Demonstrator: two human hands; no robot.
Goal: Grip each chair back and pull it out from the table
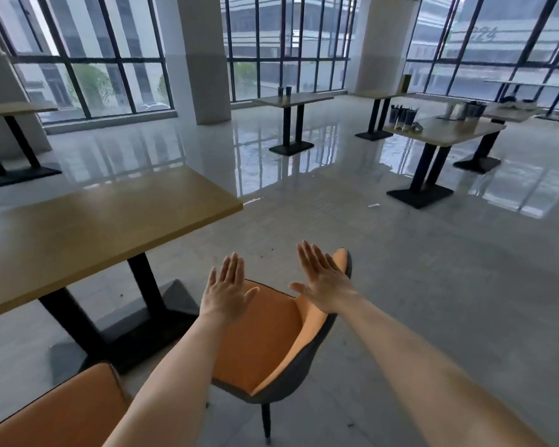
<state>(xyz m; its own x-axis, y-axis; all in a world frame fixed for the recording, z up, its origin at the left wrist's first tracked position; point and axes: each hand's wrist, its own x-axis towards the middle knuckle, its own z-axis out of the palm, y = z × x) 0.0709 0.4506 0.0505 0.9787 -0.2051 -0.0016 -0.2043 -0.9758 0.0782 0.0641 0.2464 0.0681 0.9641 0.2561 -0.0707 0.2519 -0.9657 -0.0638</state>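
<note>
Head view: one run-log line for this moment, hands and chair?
left hand: open, above orange chair | right hand: open, over chair backrest | contact: cannot tell | wooden table: left

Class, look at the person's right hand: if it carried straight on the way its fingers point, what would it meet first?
Probably nothing close. The right hand, fingers straight, hovers over the orange chair backrest and points up-left past it, over bare floor. Depth is unclear, so it may brush the backrest's top edge.
</note>
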